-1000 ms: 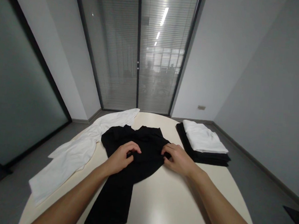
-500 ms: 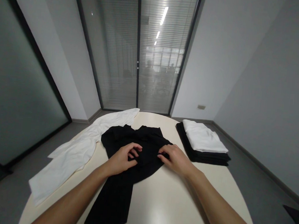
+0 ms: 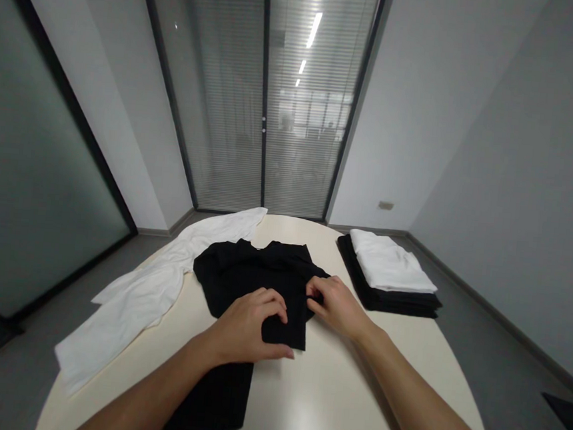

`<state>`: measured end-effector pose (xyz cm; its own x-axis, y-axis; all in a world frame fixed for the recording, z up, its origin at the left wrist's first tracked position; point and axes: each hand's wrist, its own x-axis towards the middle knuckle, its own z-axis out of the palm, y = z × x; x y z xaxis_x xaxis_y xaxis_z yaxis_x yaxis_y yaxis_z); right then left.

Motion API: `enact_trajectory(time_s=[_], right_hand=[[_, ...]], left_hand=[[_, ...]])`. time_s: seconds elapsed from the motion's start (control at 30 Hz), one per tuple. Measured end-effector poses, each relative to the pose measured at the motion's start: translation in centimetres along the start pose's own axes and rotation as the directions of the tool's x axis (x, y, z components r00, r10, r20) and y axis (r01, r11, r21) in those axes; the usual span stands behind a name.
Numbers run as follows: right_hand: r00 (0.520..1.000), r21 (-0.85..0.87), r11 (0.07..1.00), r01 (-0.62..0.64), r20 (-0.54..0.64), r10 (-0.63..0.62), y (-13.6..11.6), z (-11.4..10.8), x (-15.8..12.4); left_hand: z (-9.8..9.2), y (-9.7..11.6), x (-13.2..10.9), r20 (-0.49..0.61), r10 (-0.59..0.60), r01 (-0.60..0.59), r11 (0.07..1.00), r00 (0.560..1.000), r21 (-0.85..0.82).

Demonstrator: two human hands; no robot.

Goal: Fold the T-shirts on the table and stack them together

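A crumpled black garment [image 3: 256, 272] is spread mid-desk [image 3: 341, 394], partly folded. It is pressed flat by the open left hand [image 3: 249, 329] and pinched at its edge by the right hand [image 3: 336, 303].

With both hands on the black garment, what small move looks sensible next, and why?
Probably sweep the left hand outward to flatten the fold. It lies flat on the black garment, whose near edge now shows a squared corner, while the right hand pinches the cloth's right edge, anchoring it on the table.
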<state>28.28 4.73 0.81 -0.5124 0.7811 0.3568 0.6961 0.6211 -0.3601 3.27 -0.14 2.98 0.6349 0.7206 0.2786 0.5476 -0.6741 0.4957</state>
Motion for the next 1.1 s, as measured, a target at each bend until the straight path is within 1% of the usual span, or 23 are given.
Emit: enact_trajectory(time_s=[0.1,0.23,0.3,0.4,0.5,0.63,0.7,0.77,0.93,1.0,1.1], right_hand=[[1.000,0.010,1.000,-0.003,0.003,0.003,0.0,0.0,0.1],[1.000,0.036,0.999,0.011,0.016,-0.011,0.3,0.0,0.1],[1.000,0.045,0.999,0.021,0.014,-0.022,0.5,0.0,0.0],[0.999,0.061,0.997,0.045,0.010,-0.046,0.6,-0.2,-0.2],[0.995,0.085,0.992,0.091,0.022,-0.093,0.4,-0.6,-0.3],[0.987,0.076,0.986,0.151,0.036,-0.154,0.1,-0.9,-0.2],[0.990,0.059,0.989,0.132,0.034,-0.135,0.2,-0.9,-0.1],[0.996,0.043,0.995,0.088,0.019,-0.089,0.5,-0.8,-0.1],[1.000,0.038,0.999,0.018,0.003,-0.018,1.0,-0.8,-0.2],[1.000,0.038,0.999,0.010,0.006,-0.010,1.0,-0.9,-0.2],[1.000,0.027,1.000,0.005,0.010,-0.006,0.8,-1.0,-0.2]], left_hand=[[0.6,0.3,-0.1,0.043,0.016,-0.022,0.992,0.999,0.127],[0.8,-0.4,-0.3,0.134,0.031,-0.066,0.961,0.990,0.268],[0.7,-0.8,-0.3,0.139,0.025,-0.067,0.949,0.990,0.307],[0.6,-1.1,-0.1,0.108,0.015,-0.051,0.940,0.994,0.338],[0.6,-1.2,0.0,0.063,0.005,-0.025,0.946,0.998,0.322],[0.6,-1.7,-0.1,-0.036,-0.032,0.040,0.966,0.999,0.255],[0.6,-2.1,-0.1,-0.086,-0.070,0.088,0.970,0.994,0.226],[0.6,-2.5,-0.1,-0.138,-0.116,0.143,0.968,0.984,0.205],[0.4,-3.5,0.0,-0.250,-0.210,0.242,0.964,0.945,0.109],[0.3,-3.6,0.1,-0.268,-0.230,0.256,0.964,0.936,0.069],[0.4,-3.5,0.1,-0.277,-0.218,0.232,0.973,0.936,0.019]])
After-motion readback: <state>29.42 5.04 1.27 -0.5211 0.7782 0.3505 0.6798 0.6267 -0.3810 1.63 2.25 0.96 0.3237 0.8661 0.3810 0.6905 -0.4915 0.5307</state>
